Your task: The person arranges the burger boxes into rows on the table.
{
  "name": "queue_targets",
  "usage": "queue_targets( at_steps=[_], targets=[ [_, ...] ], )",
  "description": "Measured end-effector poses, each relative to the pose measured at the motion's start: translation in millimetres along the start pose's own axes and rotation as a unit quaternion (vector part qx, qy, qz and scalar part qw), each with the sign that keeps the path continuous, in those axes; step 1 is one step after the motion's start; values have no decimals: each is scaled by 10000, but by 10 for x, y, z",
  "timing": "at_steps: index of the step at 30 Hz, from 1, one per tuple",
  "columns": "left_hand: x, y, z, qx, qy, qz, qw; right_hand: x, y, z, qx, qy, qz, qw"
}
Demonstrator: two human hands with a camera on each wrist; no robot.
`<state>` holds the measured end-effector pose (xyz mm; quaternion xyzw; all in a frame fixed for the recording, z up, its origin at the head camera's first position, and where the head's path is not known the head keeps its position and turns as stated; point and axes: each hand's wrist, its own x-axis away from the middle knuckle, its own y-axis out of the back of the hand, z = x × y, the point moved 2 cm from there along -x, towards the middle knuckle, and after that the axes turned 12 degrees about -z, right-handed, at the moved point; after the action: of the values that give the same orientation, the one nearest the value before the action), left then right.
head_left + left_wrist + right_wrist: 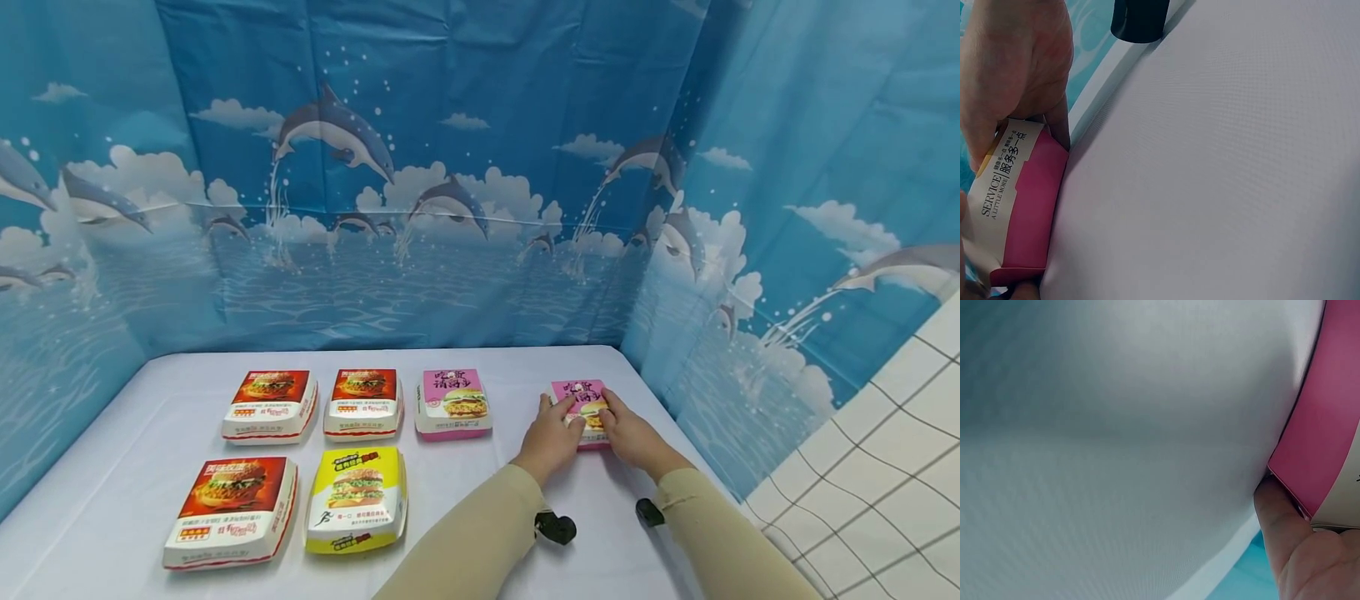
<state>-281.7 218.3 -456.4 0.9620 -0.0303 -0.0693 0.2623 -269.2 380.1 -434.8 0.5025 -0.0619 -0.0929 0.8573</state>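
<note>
At the right of the table, a pink and white burger box [576,392] sits between my two hands in the head view. My left hand [550,440] grips its left side, thumb over the near part of the lid. On the opposite side my right hand [633,432] holds it, fingers along the edge. The left wrist view shows the burger box [1034,206] with its magenta base on the white cloth and a hand at each end. In the right wrist view, a finger [1279,515] lies against the lower corner of the box's pink side.
Left of my hands stands another pink burger box [453,406]. Two red and white boxes [268,407] continue that back row. In front are a larger red and white box [232,512] and a yellow box [357,500]. A dolphin-print curtain [450,275] borders the white table [480,483].
</note>
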Motion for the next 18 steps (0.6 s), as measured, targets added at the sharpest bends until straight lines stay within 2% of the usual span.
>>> queue_targets(
  at_steps=[18],
  targets=[
    [25, 46, -58, 278, 26, 142, 9995, 51, 70, 41, -356, -183, -130, 9991]
  ],
)
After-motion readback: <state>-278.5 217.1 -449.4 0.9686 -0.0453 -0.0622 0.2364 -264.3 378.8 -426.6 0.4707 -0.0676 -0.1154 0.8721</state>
